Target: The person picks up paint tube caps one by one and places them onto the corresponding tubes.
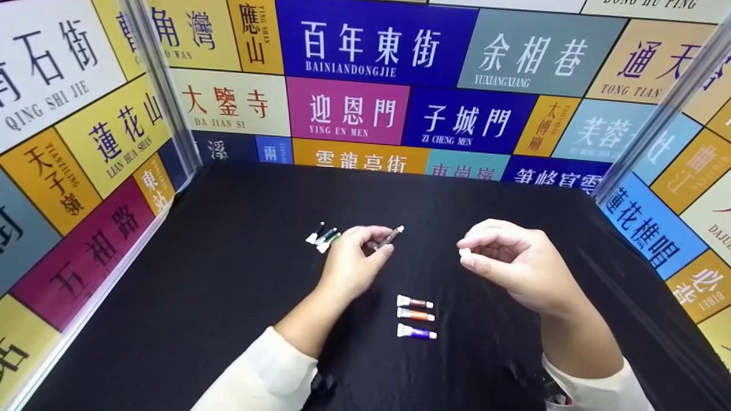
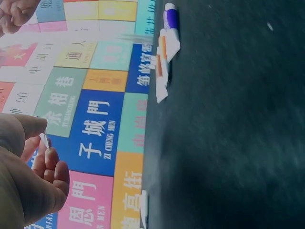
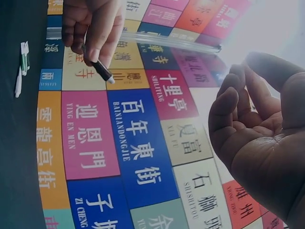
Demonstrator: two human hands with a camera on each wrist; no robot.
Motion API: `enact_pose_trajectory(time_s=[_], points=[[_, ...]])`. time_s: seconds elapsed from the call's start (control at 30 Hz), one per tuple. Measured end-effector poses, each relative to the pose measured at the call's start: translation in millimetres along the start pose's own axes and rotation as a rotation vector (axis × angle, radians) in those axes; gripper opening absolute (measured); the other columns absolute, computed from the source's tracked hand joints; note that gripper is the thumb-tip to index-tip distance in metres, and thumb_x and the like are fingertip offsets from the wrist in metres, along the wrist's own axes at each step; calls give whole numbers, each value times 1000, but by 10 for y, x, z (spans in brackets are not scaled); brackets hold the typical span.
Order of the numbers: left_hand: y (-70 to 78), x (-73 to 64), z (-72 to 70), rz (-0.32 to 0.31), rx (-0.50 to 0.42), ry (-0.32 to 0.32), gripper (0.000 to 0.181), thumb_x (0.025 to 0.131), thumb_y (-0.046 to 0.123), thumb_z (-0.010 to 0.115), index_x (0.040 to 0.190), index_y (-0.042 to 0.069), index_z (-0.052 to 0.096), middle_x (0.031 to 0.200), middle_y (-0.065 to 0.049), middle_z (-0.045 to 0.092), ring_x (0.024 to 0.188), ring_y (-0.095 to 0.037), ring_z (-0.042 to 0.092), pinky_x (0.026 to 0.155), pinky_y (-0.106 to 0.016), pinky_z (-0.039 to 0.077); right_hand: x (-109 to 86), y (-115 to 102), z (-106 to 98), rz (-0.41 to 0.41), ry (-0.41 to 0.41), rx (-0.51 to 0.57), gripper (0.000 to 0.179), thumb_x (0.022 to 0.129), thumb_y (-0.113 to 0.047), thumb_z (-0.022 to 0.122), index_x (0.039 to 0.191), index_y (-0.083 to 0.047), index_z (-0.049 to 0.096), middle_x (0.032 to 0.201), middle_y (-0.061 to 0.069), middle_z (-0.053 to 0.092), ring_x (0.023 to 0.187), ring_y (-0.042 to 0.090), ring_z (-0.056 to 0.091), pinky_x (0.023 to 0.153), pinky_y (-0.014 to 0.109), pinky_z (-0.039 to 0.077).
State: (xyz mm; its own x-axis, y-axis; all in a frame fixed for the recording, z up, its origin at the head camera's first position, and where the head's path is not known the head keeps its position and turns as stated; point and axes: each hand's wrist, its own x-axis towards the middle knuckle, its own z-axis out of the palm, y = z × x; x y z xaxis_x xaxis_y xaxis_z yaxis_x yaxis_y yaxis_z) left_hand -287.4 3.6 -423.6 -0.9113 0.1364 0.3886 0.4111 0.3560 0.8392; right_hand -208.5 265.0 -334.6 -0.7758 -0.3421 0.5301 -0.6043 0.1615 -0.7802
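Note:
My left hand (image 1: 349,262) pinches a small dark paint tube (image 1: 390,237) between thumb and fingers, above the black cloth. The tube's white tip points up and right in the head view; in the right wrist view the dark tube (image 3: 102,70) slants down from the fingertips. To its right, my right hand (image 1: 519,265) is raised and pinches a tiny white piece (image 1: 465,252) between thumb and forefinger. It looks like a tube cap, but is too small to be sure. Below and between the hands lie a brown tube (image 1: 421,303), an orange tube (image 1: 421,315) and a purple tube (image 1: 420,333).
Beyond my left hand, a black tube (image 1: 317,229) and green tubes (image 1: 327,236) lie close together, partly hidden by the hand. A black cloth (image 1: 228,285) covers the table. Panels with colourful street-name signs (image 1: 348,108) stand at the back and both sides.

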Motion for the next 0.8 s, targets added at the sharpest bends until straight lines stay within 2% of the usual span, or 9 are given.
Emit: enact_pose_trajectory(time_s=[0.13,0.2,0.37,0.57,0.8], points=[[130,-3,-20,24,-16,15,23,93,13,78,116,14,82,101,-4,75,94,-20,69,86,-28,56,-14,-43,6,-38,-30,-1,27,86,20,74,107,5,77,101,6,75,83,14,69,72,20,61],[223,-5,-37,40,-31,18,24,94,14,78,117,15,82,102,-4,75,95,-20,69,85,-26,56,-15,-54,8,-69,-41,7,28,85,22,74,108,5,77,101,6,74,82,14,69,72,19,61],[433,-19,-59,84,-73,20,23,94,17,79,117,17,82,102,-1,74,96,-22,69,84,-27,58,-18,-71,23,-143,-58,39,33,83,26,72,109,6,77,101,9,74,83,15,68,72,19,61],[548,-104,-68,135,-104,20,22,93,15,80,115,18,82,100,-1,75,92,-17,68,80,-26,56,-45,-118,57,-202,-71,53,37,79,29,72,108,6,77,100,10,72,83,17,67,71,20,60],[687,-248,-126,242,-146,-29,23,93,14,81,116,16,82,107,3,77,95,-11,69,86,-27,60,-84,-193,102,-265,-46,58,40,75,33,71,106,8,77,99,12,71,84,17,66,71,20,60]])
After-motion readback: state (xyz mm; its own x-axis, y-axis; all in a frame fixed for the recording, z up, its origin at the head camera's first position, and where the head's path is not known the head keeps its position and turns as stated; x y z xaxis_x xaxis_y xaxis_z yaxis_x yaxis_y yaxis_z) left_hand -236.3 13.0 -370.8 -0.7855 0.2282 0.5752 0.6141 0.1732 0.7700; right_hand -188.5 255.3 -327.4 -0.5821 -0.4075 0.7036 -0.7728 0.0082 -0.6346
